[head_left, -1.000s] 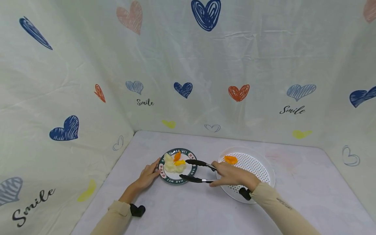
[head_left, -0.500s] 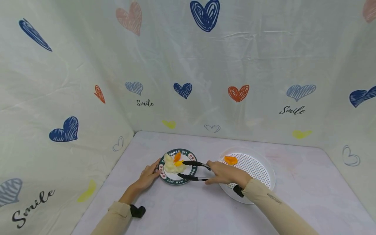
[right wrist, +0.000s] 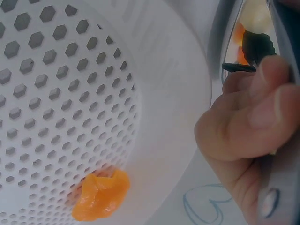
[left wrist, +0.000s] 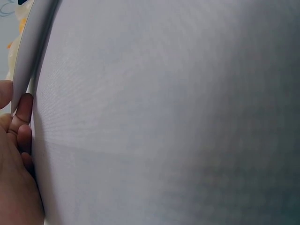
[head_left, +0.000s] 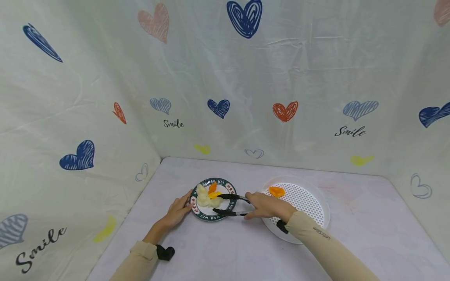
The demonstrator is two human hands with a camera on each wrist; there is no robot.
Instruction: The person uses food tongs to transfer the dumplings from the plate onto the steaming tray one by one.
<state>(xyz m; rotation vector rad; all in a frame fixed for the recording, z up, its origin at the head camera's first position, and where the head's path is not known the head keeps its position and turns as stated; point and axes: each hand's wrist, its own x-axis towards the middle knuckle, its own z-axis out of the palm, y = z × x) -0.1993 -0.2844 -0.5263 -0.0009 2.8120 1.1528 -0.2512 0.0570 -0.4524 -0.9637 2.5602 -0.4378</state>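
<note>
A small plate [head_left: 230,186] with a green patterned rim carries several pale, dumpling-like pieces [head_left: 202,199], an orange piece [head_left: 212,187] and a yellow piece [head_left: 214,194]. My left hand [head_left: 177,210] pinches the plate's left edge; in the left wrist view the thumb [left wrist: 4,93] lies above the rim and fingers lie under it. My right hand [head_left: 267,206] grips a pair of black-tipped tongs [head_left: 233,213] from the right. The tongs' arms stand apart over the plate, the far tip at the yellow piece and the near tip over the plate's lower part.
A round white perforated tray [head_left: 321,197] stands right of the plate, partly under my right forearm. One orange piece [head_left: 276,191] lies in it, also seen as a crumpled orange lump [right wrist: 101,194] in the right wrist view. A heart-printed curtain [head_left: 246,78] hangs behind the table [head_left: 225,249].
My right hand and the tongs have shifted slightly left over the plate, and the tongs' tips have come a little closer together. The left hand and the plate stay put.
</note>
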